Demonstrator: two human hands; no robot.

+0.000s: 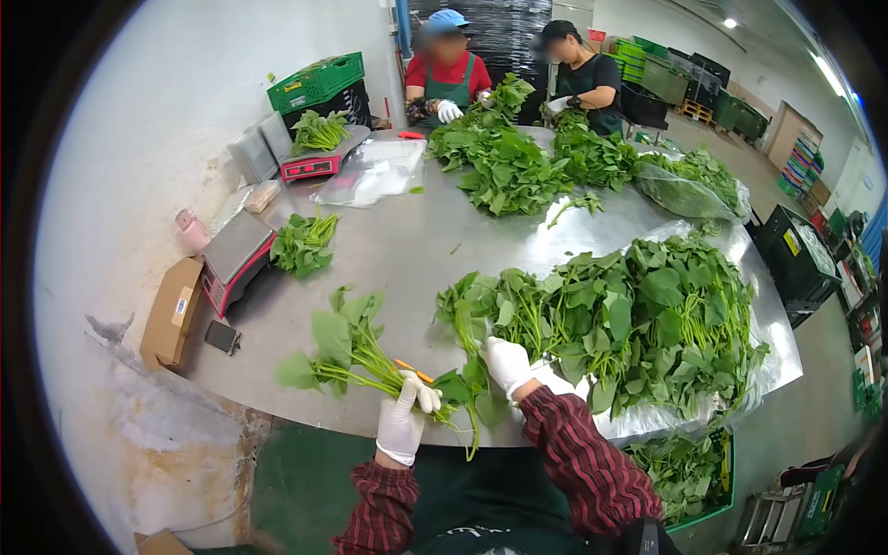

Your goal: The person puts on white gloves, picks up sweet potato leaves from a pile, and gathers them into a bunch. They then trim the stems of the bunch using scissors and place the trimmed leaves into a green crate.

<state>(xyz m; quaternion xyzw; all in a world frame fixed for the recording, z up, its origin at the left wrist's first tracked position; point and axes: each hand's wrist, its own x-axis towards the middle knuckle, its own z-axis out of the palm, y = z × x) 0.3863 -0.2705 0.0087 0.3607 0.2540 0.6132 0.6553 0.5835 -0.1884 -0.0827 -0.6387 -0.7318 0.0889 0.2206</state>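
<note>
My left hand point(404, 418), in a white glove, is closed around the stems of a small bunch of leafy greens point(347, 347), its leaves pointing away to the left. A slim orange object point(413, 371) shows just past the fingers, partly hidden by the stems. My right hand point(508, 366), gloved too, is closed on some leafy sprigs point(462, 310) at the left edge of a large pile of greens point(638, 314). Loose stems and leaves hang between the two hands, close to the table's front edge.
On the metal table point(388, 250) stand two red scales point(222, 268), one bearing greens. Another bunch point(305, 243) lies beside the nearer scale. Two people work at the far side behind more greens point(509, 157). A green crate of leaves point(684, 476) stands below, front right.
</note>
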